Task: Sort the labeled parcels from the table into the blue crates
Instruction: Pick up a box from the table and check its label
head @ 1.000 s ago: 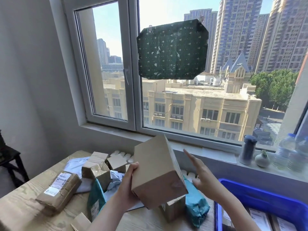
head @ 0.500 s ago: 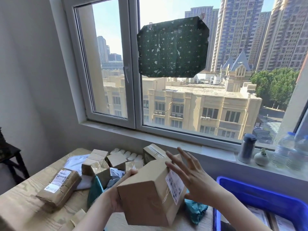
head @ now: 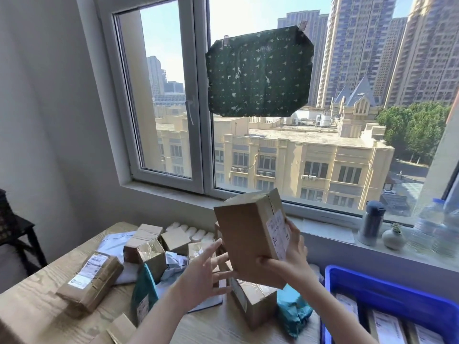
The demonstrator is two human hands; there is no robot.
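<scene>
Parcel point(head: 246, 234) gripped aloft by right hand point(head: 291, 256); left hand point(head: 198, 276) spread wide beside it, holding nothing.

There were two hands point(head: 201, 276) point(head: 291, 254), one blue crate point(head: 372, 278) and two teal bags point(head: 142, 290) point(head: 293, 311). At least seven brown cardboard parcels point(head: 248, 234) point(head: 253, 304) point(head: 90, 281) point(head: 146, 254) point(head: 149, 230) point(head: 175, 240) point(head: 198, 249) were in view. Two water bottles point(head: 427, 227) point(head: 451, 232), one flask point(head: 371, 223) and one small vase point(head: 393, 238) showed.

Left hand point(head: 200, 276), right hand point(head: 295, 256): bare. Forearms point(head: 159, 319) uncovered to frame edge. Nails seem short; view blurred.
</scene>
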